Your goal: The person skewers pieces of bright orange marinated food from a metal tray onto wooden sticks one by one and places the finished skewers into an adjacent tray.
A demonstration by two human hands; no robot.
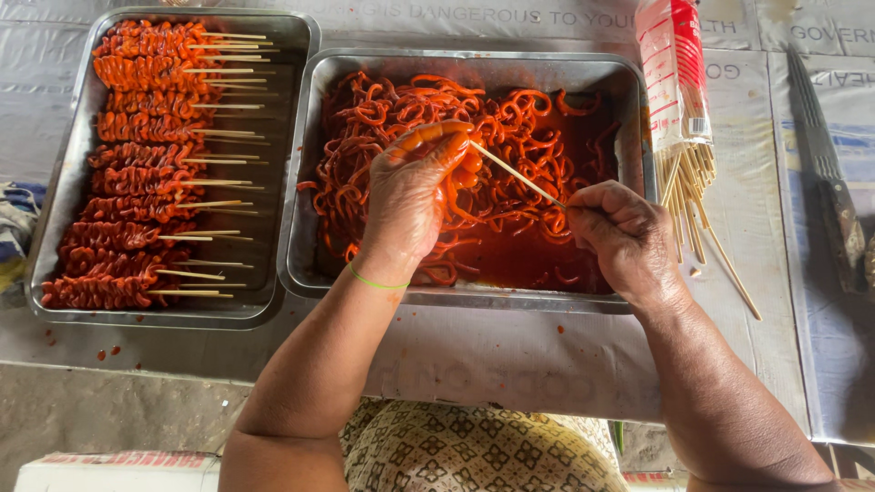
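- Left hand (410, 196) is over the middle of the right-hand tray (629, 100), fingers curled and pinched on an orange strip (428, 138) of the marinated meat; fingertips are stained red.
- Right hand (624, 235) is at the near right part of the same tray, closed on a thin bamboo skewer (515, 173). The stick slants up and left, its tip reaching the left hand's fingers.
- The right-hand tray is a deep metal pan holding a tangle of coiled strips (510, 118) in red sauce; sauce pools at the near right side.
- Just left of it, touching or nearly so, is a second metal tray (283, 55) with finished skewers (137, 164) laid in a column from far to near, sticks pointing right.
- To the right of the deep pan is a plastic pack of bare sticks (679, 100), its loose ends fanned out toward the near side on the table (510, 355).
- Far right, a knife (825, 164) lies on the table, well apart from the hands.
- A green band (375, 282) circles the left wrist.
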